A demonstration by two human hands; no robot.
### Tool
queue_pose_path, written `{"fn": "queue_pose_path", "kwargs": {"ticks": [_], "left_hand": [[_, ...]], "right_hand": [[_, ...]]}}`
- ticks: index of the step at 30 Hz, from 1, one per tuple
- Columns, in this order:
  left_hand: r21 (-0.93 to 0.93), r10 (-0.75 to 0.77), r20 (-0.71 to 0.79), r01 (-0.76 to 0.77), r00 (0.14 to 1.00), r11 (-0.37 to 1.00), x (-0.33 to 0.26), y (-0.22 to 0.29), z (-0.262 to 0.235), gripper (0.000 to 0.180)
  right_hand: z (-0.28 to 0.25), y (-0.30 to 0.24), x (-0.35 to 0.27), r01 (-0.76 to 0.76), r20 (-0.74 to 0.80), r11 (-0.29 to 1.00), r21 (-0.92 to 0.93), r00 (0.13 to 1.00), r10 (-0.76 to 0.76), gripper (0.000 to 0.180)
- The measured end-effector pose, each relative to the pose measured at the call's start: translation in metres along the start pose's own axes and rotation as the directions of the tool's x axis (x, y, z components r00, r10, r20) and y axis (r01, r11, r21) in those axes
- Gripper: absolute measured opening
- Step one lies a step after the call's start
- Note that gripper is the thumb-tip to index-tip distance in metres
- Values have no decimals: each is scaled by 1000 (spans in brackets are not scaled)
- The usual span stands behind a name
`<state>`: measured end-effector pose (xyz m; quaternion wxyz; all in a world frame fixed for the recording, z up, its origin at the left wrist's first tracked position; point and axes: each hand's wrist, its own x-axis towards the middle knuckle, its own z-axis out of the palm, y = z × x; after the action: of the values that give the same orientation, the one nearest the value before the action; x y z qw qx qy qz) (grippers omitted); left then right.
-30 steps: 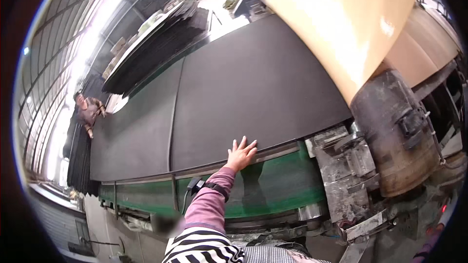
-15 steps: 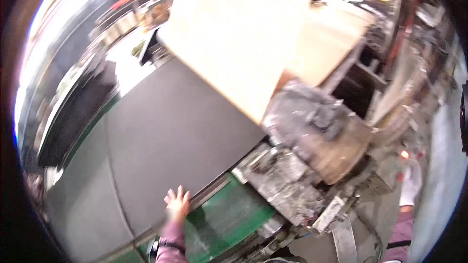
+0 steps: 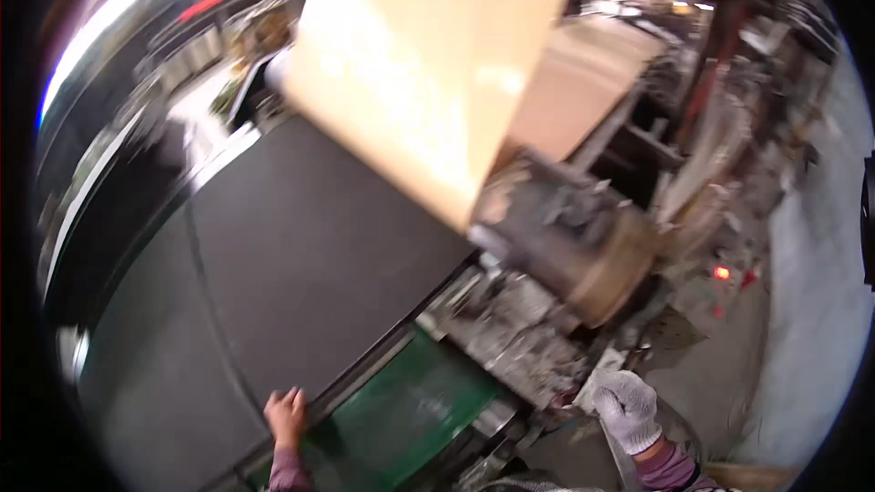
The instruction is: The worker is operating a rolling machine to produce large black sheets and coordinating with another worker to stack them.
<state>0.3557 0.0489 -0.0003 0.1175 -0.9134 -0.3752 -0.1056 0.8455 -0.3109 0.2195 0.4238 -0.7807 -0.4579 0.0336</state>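
My bare left hand (image 3: 286,415) is over the near edge of a wide dark grey belt (image 3: 310,246), with its fingers curled in and nothing visible in them. I cannot tell if it touches the belt. A white knit glove covers my right hand (image 3: 627,410), at the lower right. It is closed beside a pale metal bracket (image 3: 597,374) on the machine's side; what lies inside the fist is hidden. A broad tan, shiny sheet (image 3: 410,82) slopes down to the belt's far side.
Green machine frame (image 3: 410,387) runs below the belt. A round, dirty motor-like housing (image 3: 570,232) and a debris-covered ledge (image 3: 515,328) stand right of it. A small red light (image 3: 722,272) glows farther right, before a pale wall (image 3: 820,282).
My left hand has drawn back left and downward, its spread fingers now curled. My right hand has come in leftward from the far right to the bracket. The view has shifted slightly.
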Motion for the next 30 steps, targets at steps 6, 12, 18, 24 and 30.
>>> {"fn": "queue_pose_path", "kwargs": {"ticks": [6,12,18,24,30], "left_hand": [[-252,-520,115,532,846,809,47,85,-23,46],[-378,-623,-5,575,782,725,-69,-11,-53,33],[183,-916,125,898,382,400,-275,-209,-68,29],[-236,-791,204,813,577,532,-304,-207,-65,23],[-270,-597,324,677,734,685,-229,-151,-81,27]], "right_hand": [[207,-79,26,64,338,912,404,916,-214,24],[389,-168,41,421,598,884,201,662,-451,31],[463,-180,40,269,661,956,-119,740,-126,21],[450,-146,73,319,618,866,-386,786,-14,17],[428,-119,112,284,522,785,-551,851,58,20]]}}
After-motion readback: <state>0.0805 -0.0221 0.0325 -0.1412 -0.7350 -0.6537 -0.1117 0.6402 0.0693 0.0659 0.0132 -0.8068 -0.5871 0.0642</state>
